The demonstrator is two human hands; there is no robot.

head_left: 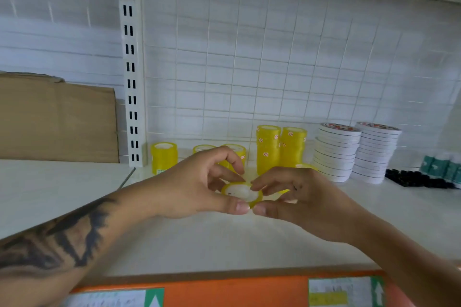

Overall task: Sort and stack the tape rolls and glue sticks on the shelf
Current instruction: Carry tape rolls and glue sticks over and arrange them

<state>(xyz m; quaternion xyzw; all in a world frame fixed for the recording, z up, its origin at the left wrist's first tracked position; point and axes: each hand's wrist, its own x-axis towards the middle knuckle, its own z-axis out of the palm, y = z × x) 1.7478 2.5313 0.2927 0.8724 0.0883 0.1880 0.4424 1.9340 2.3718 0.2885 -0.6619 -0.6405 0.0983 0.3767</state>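
Note:
A small yellow tape roll point(241, 193) with a white core is held just above the white shelf point(224, 239). My left hand point(197, 189) pinches its left side with thumb and fingers. My right hand point(299, 199) pinches its right side, and a second yellow roll point(283, 193) shows under its fingers. Behind stand short yellow tape stacks point(163, 157), two tall yellow tape stacks point(280, 148), and two stacks of flat white tape rolls point(356, 153). Dark-capped glue sticks point(421, 178) lie at the far right.
A white slotted upright point(131, 77) and a wire grid back panel point(274, 57) close the shelf's rear. Brown cardboard point(57, 119) leans at the left. An orange price rail point(224, 291) with labels runs along the front edge. Teal packets point(441, 166) sit beyond the glue sticks.

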